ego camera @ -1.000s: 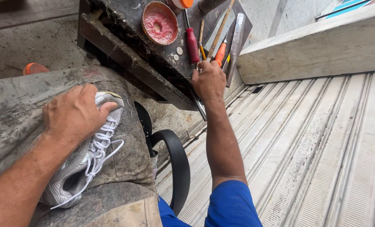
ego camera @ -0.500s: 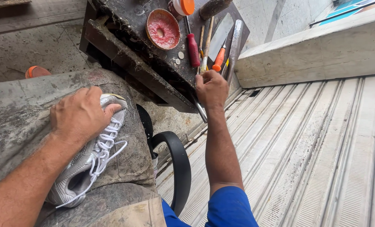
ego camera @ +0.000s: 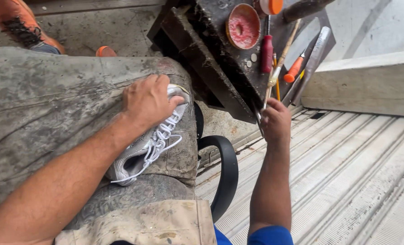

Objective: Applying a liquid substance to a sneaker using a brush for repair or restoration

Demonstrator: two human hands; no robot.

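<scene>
Shoe (ego camera: 147,149) on lap cloth (ego camera: 52,109), tool tray (ego camera: 238,59) ahead right.

- The left hand (ego camera: 148,100) covers the toe of the white sneaker (ego camera: 148,147).
- The orange shoe (ego camera: 18,22) is cut off by the top edge.
- The right hand (ego camera: 276,121) hides the brush handle's (ego camera: 281,61) lower end.
</scene>
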